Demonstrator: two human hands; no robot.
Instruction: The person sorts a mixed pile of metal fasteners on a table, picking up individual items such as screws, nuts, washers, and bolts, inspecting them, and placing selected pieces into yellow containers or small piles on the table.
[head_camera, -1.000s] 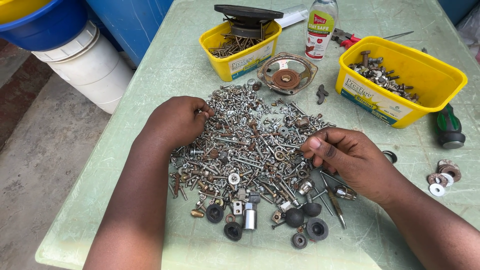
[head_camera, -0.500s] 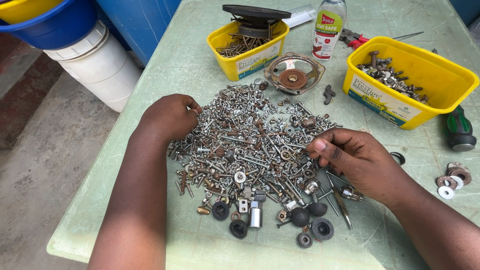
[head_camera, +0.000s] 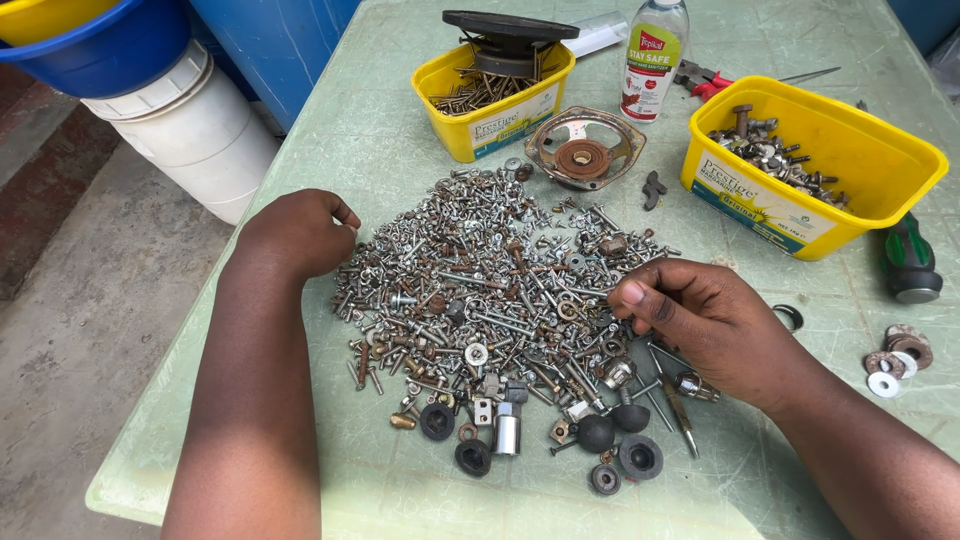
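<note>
Right now your left hand rests curled in a loose fist at the left edge of the heap of screws and bolts, knuckles up, fingers tucked against the metal; whether anything is caught inside it cannot be told. Your right hand sits at the heap's right edge with thumb and forefinger pinched together on something small and thin from the pile, too small to make out clearly.

That heap spreads across the middle of the pale green table, whose top is scuffed and scratched. It is a tangle of bright threaded screws, rust-brown bolts, flat washers and ring-shaped nuts. Along its near edge lie rounder pieces: several dull black rubber feet, a short shiny metal cylinder and a small white square block.

Behind the heap stands a glossy yellow plastic tub of long brownish nails with a dark round disc lying across its rim. Just beside it rests a rusty round speaker frame. A clear plastic bottle stands upright behind that. To your right, a larger yellow tub holds grey bolts, and a green-and-black screwdriver handle lies beside it. Flat washers, rusty and white, sit near the table's right edge.
</note>
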